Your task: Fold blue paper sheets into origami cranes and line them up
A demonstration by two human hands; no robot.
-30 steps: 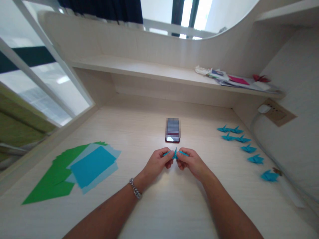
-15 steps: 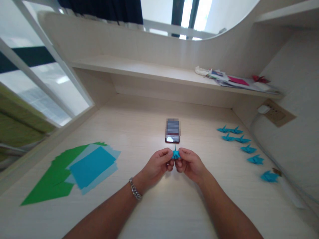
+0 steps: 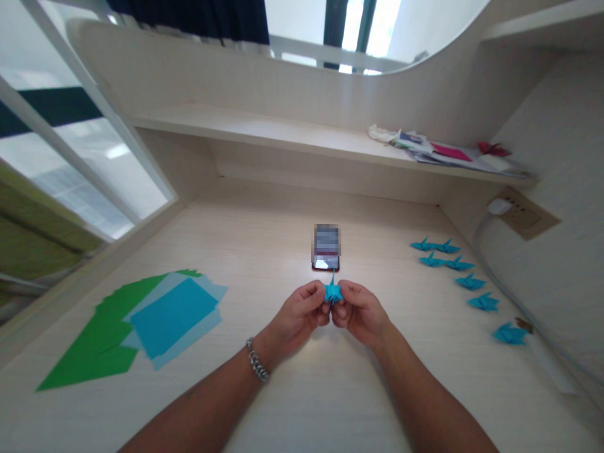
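Observation:
A small blue folded paper crane [image 3: 333, 291] is pinched between both my hands above the middle of the pale wooden desk [image 3: 292, 390]. My left hand [image 3: 298, 314], with a metal bracelet on its wrist, grips the crane's left side with closed fingers. My right hand [image 3: 359, 313] grips its right side, also closed. A phone [image 3: 326, 248] lies flat on the desk just beyond my hands.
Several finished blue paper cranes [image 3: 460, 277] lie in a row at the right. Blue sheets [image 3: 174, 313] rest on green sheets [image 3: 94, 346] at the left. A shelf [image 3: 264, 132] above holds papers [image 3: 443, 153]. A white cable [image 3: 514, 296] runs along the right wall.
The crane's wings, spread out sideways a second ago, are now folded in between my fingers. Both hands have drawn closer together.

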